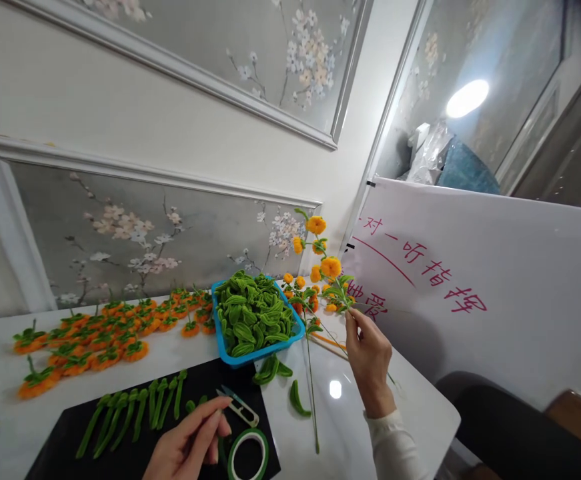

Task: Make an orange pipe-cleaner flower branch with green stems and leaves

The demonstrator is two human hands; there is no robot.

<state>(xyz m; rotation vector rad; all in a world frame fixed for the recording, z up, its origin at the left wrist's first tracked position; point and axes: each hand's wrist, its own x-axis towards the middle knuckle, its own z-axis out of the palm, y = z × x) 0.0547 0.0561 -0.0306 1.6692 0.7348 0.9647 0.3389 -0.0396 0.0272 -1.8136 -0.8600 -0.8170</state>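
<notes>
My right hand point(369, 353) pinches the thin green stem of a spray of fuzzy artificial flowers point(331, 267), with yellow-orange blooms and green leaves. The spray stands upright before the wall corner. My left hand point(193, 440) is low over the black mat point(110, 427), thumb and forefinger pressed together; what is between them, if anything, I cannot make out. Thread snips point(243, 408) lie just right of its fingertips. A roll of green tape point(248, 456) is below the snips. Left of that hand, several green fuzzy strips point(141, 413) lie in a row.
A blue basket point(260, 357) full of green leaves stands mid-table. Many orange flower heads point(105, 339) spread over the left side. Loose leaves point(297, 399) and another long-stemmed spray point(312, 380) lie right of the mat. A white board point(500, 267) with red writing borders the table.
</notes>
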